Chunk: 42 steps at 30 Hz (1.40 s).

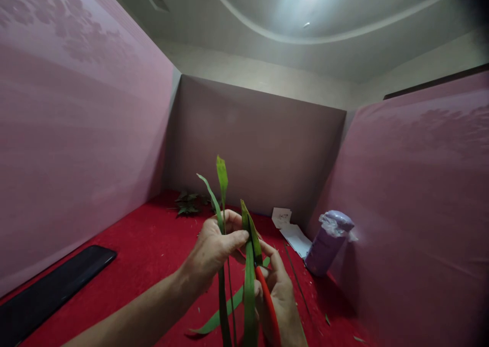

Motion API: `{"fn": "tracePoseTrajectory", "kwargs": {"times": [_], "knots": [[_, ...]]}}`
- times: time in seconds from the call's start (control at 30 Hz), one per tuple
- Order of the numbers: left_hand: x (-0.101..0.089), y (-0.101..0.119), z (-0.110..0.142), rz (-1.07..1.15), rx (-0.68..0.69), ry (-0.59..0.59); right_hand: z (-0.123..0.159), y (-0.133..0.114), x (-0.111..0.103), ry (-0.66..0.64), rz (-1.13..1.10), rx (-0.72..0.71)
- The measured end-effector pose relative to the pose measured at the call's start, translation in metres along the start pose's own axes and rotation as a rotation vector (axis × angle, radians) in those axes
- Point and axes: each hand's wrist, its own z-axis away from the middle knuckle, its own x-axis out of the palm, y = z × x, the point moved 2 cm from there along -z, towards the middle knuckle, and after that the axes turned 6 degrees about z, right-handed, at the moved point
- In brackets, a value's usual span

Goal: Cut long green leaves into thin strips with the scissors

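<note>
My left hand (219, 242) pinches a long green blade-like leaf (249, 286) between thumb and fingers, near the leaf's upper end. Two more narrow strips, one with a yellow-green tip (222, 176), stand up along the same hand. In my right hand (282, 291) are scissors with orange-red handles (270, 306). Their dark blades lie along the leaf close to my left thumb; whether they touch it I cannot tell. Below the hands, another green leaf strip (219, 320) slants over the red cloth, its right part hidden behind the held leaf.
Red cloth (153, 265) covers the surface, with small leaf scraps on it. A dark phone-like slab (57, 291) lies at left. Dark green leaves (188, 204) rest at the back. White papers (296, 239) and a purple plastic-wrapped cylinder (328, 245) are at right. Pink-covered panels (76, 148) enclose the sides.
</note>
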Motion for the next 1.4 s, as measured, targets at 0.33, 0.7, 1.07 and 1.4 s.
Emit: {"fn": "tracePoseTrajectory", "kwargs": {"times": [0.33, 0.7, 1.07, 1.4], "knots": [[-0.002, -0.001, -0.002, -0.036, 0.005, 0.03, 0.001, 0.007, -0.001, 0.005, 0.019, -0.005], [-0.001, -0.003, 0.003, -0.06, -0.043, 0.017, 0.0, 0.003, -0.001, 0.009, 0.09, -0.047], [-0.001, -0.004, 0.006, -0.055, -0.054, 0.01, 0.0, 0.005, 0.0, 0.021, 0.058, -0.027], [-0.003, -0.006, 0.006, -0.052, -0.07, 0.009, -0.003, 0.017, -0.002, 0.048, 0.005, 0.015]]}}
